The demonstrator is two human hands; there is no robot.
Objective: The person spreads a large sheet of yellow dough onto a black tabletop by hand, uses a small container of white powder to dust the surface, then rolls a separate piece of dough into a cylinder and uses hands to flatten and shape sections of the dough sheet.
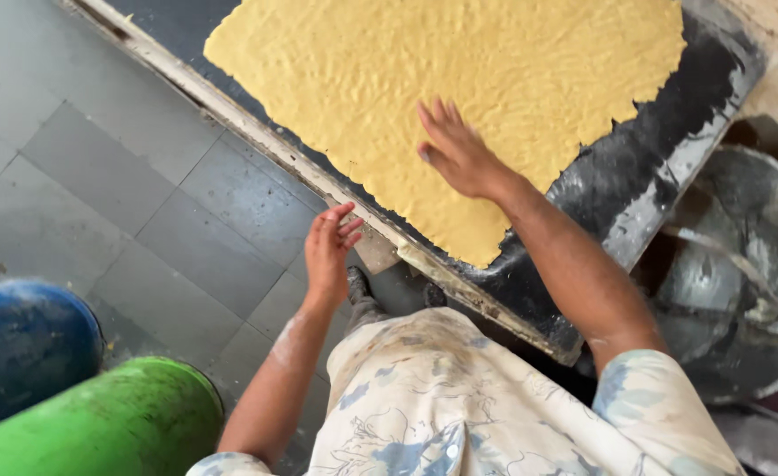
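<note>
A large flat sheet of yellow dough [459, 70] with ragged edges covers most of a black work surface [636, 176]. My right hand [455, 154] lies palm down on the dough near its closer edge, fingers spread, holding nothing. My left hand [329, 247] hangs in the air just off the table's near edge, above the floor, fingers loosely apart and empty. My patterned shirt [442, 405] fills the bottom of the view.
A pale, worn wooden strip [257, 132] runs along the table's front. Grey floor tiles [125, 194] lie to the left. A green cylinder [116, 423] and a blue one [19, 344] stand at bottom left. A large metal basin [741, 264] sits at right.
</note>
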